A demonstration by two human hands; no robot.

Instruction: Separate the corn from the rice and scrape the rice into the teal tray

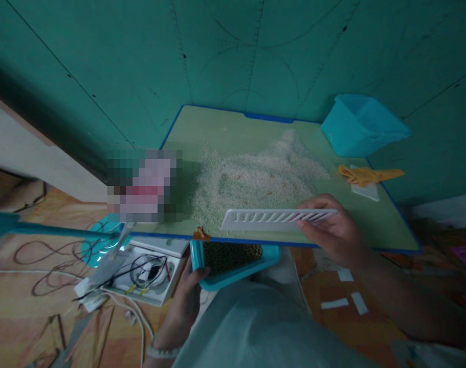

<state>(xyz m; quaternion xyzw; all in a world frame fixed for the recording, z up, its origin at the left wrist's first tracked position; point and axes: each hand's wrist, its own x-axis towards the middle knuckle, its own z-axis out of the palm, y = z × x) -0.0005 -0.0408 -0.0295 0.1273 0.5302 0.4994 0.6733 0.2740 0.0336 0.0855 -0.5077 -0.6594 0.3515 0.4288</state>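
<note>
My right hand (pixel 332 232) grips one end of a white slotted plastic strip (pixel 263 219), held on edge over the table's front side. Below the table edge, my left hand (pixel 189 291) is closed around the left end of a turquoise plastic tray (pixel 236 275). Dark green bean-like grains (pixel 225 257) fill that tray. Behind the strip, a wide heap of white rice-like grains (pixel 256 179) covers the middle of the table (pixel 182 128), with small orange-brown bits among them. A little orange-brown scrap (pixel 201 233) lies at the front edge.
A turquoise bin (pixel 365 128) stands at the table's back right, near an orange cloth (pixel 367 176) over a white piece (pixel 367 191). A pixelated pinkish object (pixel 150 184) is at the left. Below it are a white box with cables (pixel 150 273) and a turquoise pole (pixel 52 228).
</note>
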